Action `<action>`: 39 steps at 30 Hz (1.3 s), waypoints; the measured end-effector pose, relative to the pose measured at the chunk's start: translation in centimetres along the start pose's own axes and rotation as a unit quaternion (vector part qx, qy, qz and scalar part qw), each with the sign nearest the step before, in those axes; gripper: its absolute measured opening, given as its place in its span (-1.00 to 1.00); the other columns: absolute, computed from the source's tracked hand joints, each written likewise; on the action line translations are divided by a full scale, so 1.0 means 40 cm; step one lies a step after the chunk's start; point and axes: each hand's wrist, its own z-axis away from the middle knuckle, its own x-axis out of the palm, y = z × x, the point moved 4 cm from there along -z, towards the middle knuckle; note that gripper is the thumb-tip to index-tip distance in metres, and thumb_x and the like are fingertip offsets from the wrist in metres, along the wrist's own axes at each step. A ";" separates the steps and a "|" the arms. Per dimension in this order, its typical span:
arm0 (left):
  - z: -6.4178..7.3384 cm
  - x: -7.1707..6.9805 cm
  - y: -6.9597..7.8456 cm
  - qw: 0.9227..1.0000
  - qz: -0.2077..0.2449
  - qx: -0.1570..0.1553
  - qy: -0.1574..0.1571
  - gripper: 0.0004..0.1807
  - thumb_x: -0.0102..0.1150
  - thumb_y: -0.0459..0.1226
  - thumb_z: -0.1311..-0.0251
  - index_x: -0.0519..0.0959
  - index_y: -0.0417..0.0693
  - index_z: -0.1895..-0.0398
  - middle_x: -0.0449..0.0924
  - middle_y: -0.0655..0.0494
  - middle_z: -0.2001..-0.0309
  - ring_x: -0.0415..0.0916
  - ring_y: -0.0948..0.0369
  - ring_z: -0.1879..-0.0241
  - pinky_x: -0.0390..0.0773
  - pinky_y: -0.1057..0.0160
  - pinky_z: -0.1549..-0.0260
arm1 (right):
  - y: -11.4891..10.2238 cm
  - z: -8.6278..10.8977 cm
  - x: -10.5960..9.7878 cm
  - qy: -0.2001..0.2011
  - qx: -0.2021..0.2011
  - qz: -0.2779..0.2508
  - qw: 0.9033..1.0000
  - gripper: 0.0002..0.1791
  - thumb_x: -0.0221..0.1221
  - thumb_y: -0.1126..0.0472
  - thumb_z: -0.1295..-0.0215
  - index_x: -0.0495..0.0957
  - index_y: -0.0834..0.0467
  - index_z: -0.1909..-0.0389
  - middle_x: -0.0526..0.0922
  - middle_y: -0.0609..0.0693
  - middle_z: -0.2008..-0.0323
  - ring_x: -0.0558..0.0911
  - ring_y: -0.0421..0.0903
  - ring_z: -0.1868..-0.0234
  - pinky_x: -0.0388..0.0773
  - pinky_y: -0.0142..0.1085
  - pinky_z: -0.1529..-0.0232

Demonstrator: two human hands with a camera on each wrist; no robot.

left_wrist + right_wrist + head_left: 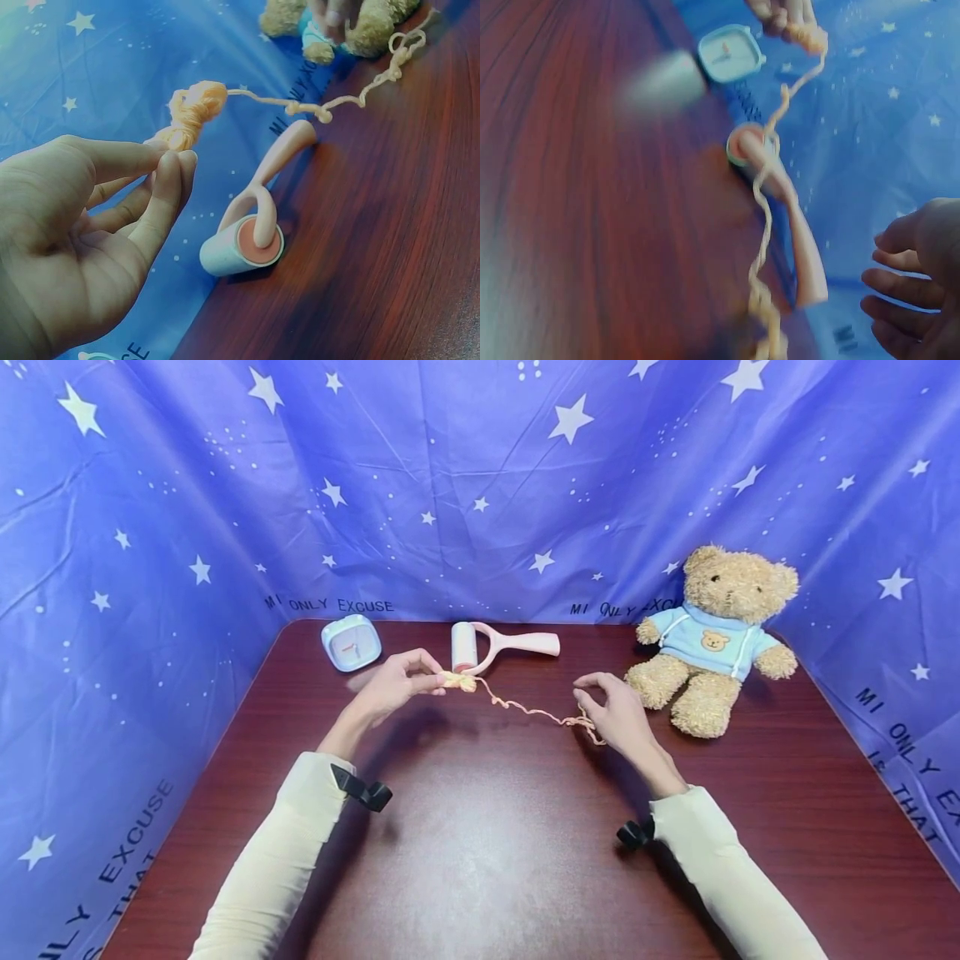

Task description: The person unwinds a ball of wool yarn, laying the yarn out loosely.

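Between thumb and fingertips, my left hand (pixel 399 683) pinches a small wound bundle of yellow-orange yarn (pixel 196 112). From the bundle a kinked, knotted strand (pixel 525 708) runs across to the right. Its looped tail (pixel 763 300) lies beside my right hand (pixel 617 714). In the right wrist view the right hand's fingers (pixel 904 289) are loosely bent and apart from the strand, with nothing between them. Behind the bundle lies a lint roller (pixel 244 244) with a white roll and a pink handle.
A light-blue clock (pixel 351 643) is at the back left of the dark red wooden table (pixel 480 877). At the back right sits a teddy bear (pixel 712 643) in a blue top, close to my right hand. A blue star-patterned curtain (pixel 480 460) surrounds the table's back and sides.
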 end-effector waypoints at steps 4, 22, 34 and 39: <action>-0.001 0.004 0.002 1.000 -0.003 0.003 -0.004 -0.92 0.14 -0.51 -0.20 0.47 -0.38 0.26 0.58 0.00 0.35 0.61 0.20 0.32 0.72 0.10 0.10 | -0.049 -0.023 0.037 -0.018 -0.009 -0.042 0.999 -0.79 0.23 0.18 -0.26 0.61 0.17 0.13 0.69 0.10 0.15 0.62 0.04 0.12 0.55 -0.07 0.03; -0.004 0.006 -0.011 1.000 -0.015 -0.004 -0.008 -0.89 0.12 -0.49 -0.22 0.46 -0.40 0.23 0.55 -0.02 0.35 0.62 0.17 0.31 0.72 0.12 0.09 | -0.165 -0.062 0.221 -0.110 -0.038 -0.160 0.980 -0.85 0.24 0.12 -0.27 0.65 0.07 0.21 0.72 -0.07 0.25 0.66 -0.15 0.14 0.63 -0.25 -0.01; 0.001 -0.012 -0.022 1.000 -0.022 -0.010 0.005 -0.83 0.14 -0.50 -0.21 0.44 -0.49 0.19 0.55 -0.03 0.35 0.62 0.19 0.33 0.57 -0.19 -0.04 | -0.168 -0.062 0.151 -0.062 -0.028 -0.229 0.971 -0.80 0.20 0.07 -0.30 0.67 0.11 0.26 0.73 0.04 0.40 0.63 -0.08 0.34 0.53 -0.49 0.38; 0.001 -0.023 -0.028 0.999 -0.025 -0.016 0.012 -0.82 0.14 -0.49 -0.21 0.45 -0.48 0.18 0.56 -0.04 0.34 0.62 0.21 0.34 0.55 -0.21 -0.06 | -0.148 -0.052 0.115 -0.054 -0.005 -0.235 0.971 -0.81 0.19 0.19 -0.32 0.65 0.24 0.23 0.70 0.19 0.40 0.56 -0.14 0.47 0.48 -0.51 0.56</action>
